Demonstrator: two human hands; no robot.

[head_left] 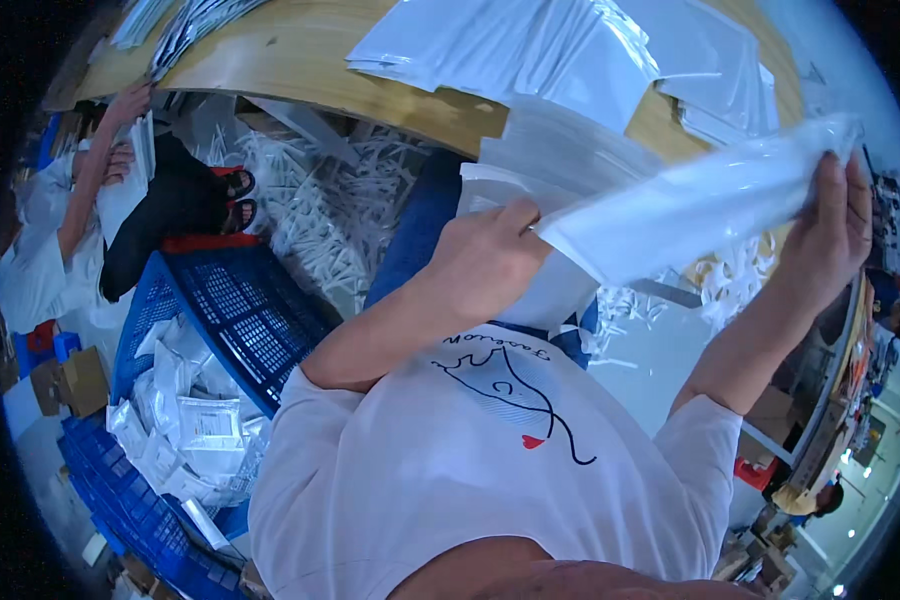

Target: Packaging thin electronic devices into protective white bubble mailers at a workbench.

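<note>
A flat, glossy white plastic bag (pixel 690 215) stretches across in front of my chest, slightly smeared by motion. My left hand (pixel 492 255) is closed with its fingertips at the bag's near-left corner; the pinch itself is partly hidden. At the opposite end, my right hand (pixel 835 215) grips the bag, fingers raised along its edge. Beneath it, a sheaf of similar flat bags (pixel 555 145) leans from the table edge down onto my lap. More flat white bags (pixel 500 50) lie fanned in a thick pile on the table just beyond.
The curved wooden table (pixel 290 45) spans the far side. White paper strips (pixel 310 210) heap on the floor beneath. At left stands a blue plastic basket (pixel 240 310) beside packed silver-white pouches (pixel 210 425). A co-worker (pixel 90 200) sits at far left, handling bags.
</note>
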